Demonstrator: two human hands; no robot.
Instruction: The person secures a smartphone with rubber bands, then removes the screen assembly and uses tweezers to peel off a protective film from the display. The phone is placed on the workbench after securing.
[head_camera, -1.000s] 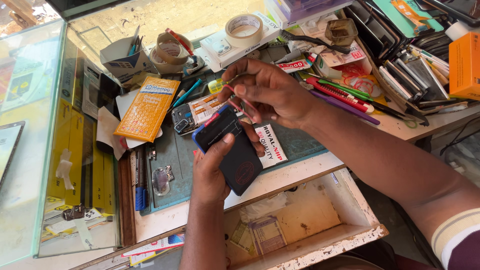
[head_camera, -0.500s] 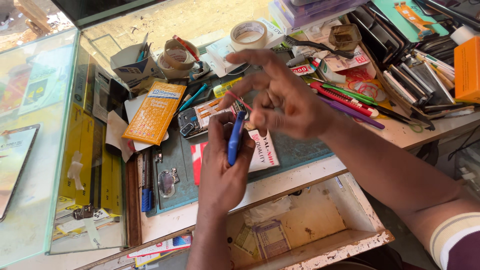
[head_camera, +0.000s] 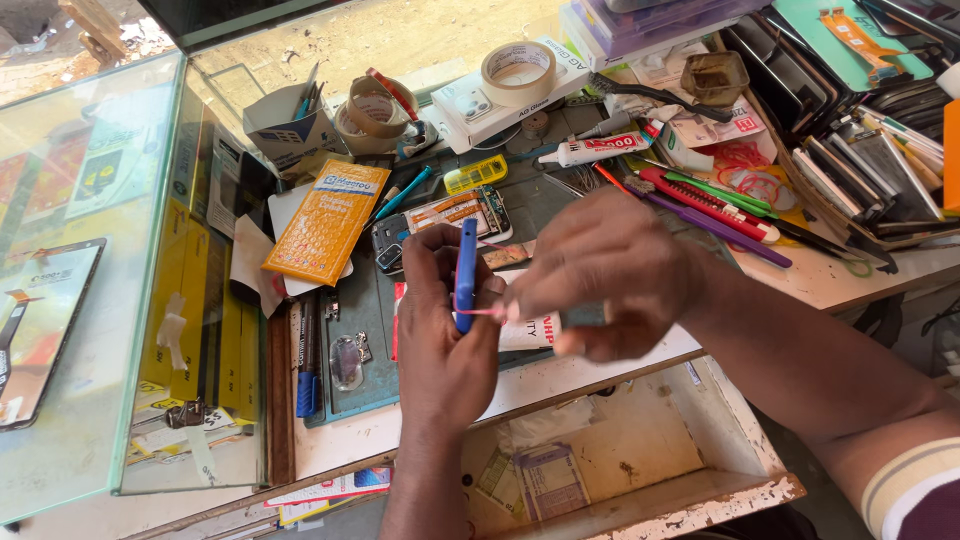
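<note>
Left hand (head_camera: 440, 330) is gripping a blue phone (head_camera: 466, 272) edge-on, standing upright, fingers wrapped round its back and thumb side, so the hand is closed on it. Right hand (head_camera: 600, 275) is sitting just to the right of the phone, fingers pinched narrow on a pink rubber band (head_camera: 480, 312) that is stretching from the pinch across to the phone's lower edge. Band looks looped round the phone, but the far side is hidden, so cannot tell for sure.

Under both hands a dark green work mat (head_camera: 360, 310) is lying on the bench. Just beyond the left hand's knuckles a second phone with a sticker on it (head_camera: 440, 222) is lying flat. Further left of that hand an orange packet (head_camera: 328, 220) is lying tilted, and nearer the body on that side a blue pen (head_camera: 308, 350) is lying beside the mat.

Beyond the right hand a white glue tube (head_camera: 600, 148) is lying on its side, with red, green and purple tools (head_camera: 720, 200) fanning out to its right. Far past both hands a roll of tape (head_camera: 518, 72) is sitting on a white box (head_camera: 470, 105).

Below the hands, toward the body, an open wooden drawer (head_camera: 700, 500) is showing scraps of paper inside. Well left of the left hand a glass case (head_camera: 90, 300) is standing.
</note>
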